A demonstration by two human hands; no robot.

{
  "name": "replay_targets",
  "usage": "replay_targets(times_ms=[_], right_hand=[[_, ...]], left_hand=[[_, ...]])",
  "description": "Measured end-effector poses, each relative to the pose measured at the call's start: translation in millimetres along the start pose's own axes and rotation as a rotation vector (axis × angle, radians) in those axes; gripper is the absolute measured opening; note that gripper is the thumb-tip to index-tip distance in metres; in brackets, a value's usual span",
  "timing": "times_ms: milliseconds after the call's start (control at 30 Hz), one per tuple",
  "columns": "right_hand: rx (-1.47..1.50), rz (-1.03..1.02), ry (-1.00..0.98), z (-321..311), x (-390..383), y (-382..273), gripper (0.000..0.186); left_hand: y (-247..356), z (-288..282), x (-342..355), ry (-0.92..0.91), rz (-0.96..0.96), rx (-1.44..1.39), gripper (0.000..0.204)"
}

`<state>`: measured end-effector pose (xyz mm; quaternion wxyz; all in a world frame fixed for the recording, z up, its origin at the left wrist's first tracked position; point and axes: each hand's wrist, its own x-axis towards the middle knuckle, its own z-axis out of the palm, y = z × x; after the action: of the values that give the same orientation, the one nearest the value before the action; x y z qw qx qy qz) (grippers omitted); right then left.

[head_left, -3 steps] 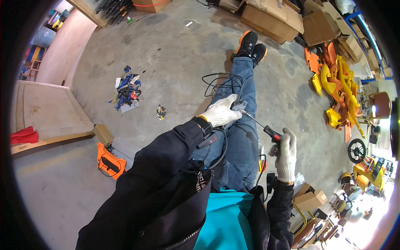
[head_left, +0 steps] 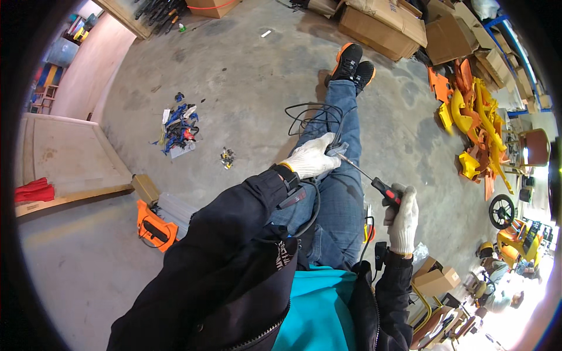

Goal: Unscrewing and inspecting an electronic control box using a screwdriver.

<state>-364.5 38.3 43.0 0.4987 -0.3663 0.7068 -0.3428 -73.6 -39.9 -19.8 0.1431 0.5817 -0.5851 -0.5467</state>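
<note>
My left hand (head_left: 311, 157), in a white glove, grips a small dark part (head_left: 335, 149) over my jeans-clad legs. A looped black cable (head_left: 310, 114) runs from around that part across my legs. In my gloved right hand (head_left: 402, 216) is the red-and-black handle of a screwdriver (head_left: 383, 189). Its long shaft reaches up and left to the part in my left hand; exact contact at the tip is too small to tell. Just right of my thigh, partly hidden, lies a small red-and-yellow tool (head_left: 369, 231).
Small blue and black parts (head_left: 178, 128) lie left on the concrete floor (head_left: 234, 88). An orange tool (head_left: 155, 225) is beside a wooden board (head_left: 70, 152). Cardboard boxes (head_left: 380, 32), yellow-orange panels (head_left: 468, 117) and a wheel (head_left: 501, 212) are on the right, with what looks like a person (head_left: 496, 284) farther back.
My right hand has shifted slightly, its fingers curling further round the screwdriver handle, which moved a little right and down. My left hand stays about where it was.
</note>
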Motion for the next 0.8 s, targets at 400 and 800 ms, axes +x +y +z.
replay_targets(times_ms=[400, 800], right_hand=[[-0.151, -0.1, -0.001, 11.7, -15.7, -9.2, 0.053], [-0.218, -0.109, -0.008, 0.0, -4.2, 14.3, 0.044]], left_hand=[[-2.6, 0.0, 0.5, 0.052, 0.143, -0.22, 0.079], [5.6, 14.1, 8.3, 0.065, 0.122, -0.161, 0.059]])
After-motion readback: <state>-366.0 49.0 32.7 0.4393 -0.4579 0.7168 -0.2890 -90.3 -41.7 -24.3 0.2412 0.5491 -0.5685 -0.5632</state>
